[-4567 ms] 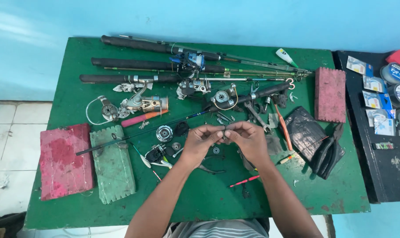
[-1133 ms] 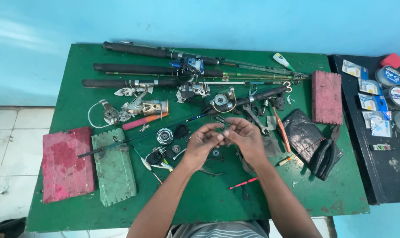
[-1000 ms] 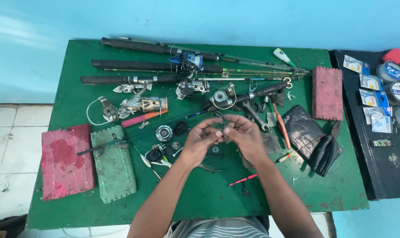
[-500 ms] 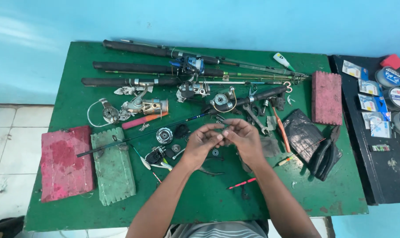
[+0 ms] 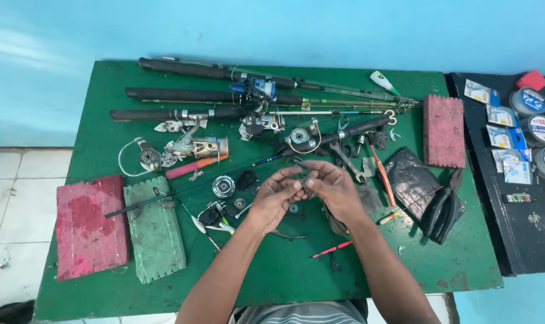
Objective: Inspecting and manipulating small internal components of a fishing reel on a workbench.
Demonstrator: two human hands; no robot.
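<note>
My left hand (image 5: pixel 275 195) and my right hand (image 5: pixel 330 185) meet above the middle of the green table (image 5: pixel 284 270). Their fingertips pinch a small dark metal part (image 5: pixel 300 180) between them; its exact shape is too small to tell. Just below the hands lie a small round washer-like piece (image 5: pixel 293 208) and a silver reel spool (image 5: pixel 223 186). A dismantled reel body (image 5: pixel 214 213) sits to the left of my left wrist.
Three fishing rods (image 5: pixel 224 96) with reels lie across the back. Red (image 5: pixel 89 225) and green (image 5: pixel 155 228) foam blocks sit left, another red block (image 5: pixel 443 132) right. Pliers, a wrench (image 5: pixel 347 161) and a black bag (image 5: pixel 416 183) lie right. A black side table (image 5: pixel 512 180) holds line spools.
My hands have stayed together over the same spot, fingers shifting slightly around the small part. Nothing else on the table moved.
</note>
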